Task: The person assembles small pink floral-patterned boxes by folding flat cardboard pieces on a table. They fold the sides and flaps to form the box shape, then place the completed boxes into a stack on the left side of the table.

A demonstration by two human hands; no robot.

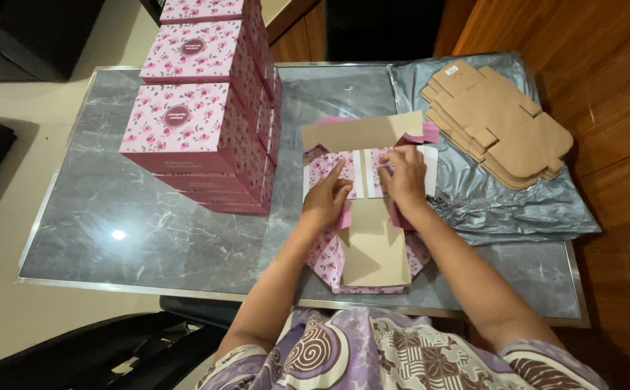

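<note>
Pink box blank [362,217], folds seemingly hand-hidden

Matt brown cardboard blanks [499,126] lie on a crinkled, glossy grey plastic bag [517,206]. The marble-look tabletop [149,231] is polished and reflective, edged in metal. The floral pink boxes [199,123] are smooth printed card.

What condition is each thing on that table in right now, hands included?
Box blank: half folded, brown inside facing up, side flaps raised.
Left hand: pressing on a pink flap.
Right hand: pinching the other flap.
Pink floral boxes: assembled, closed, stacked.
Flat brown blanks: unfolded, piled.
Grey plastic bag: crumpled under the pile.
</note>
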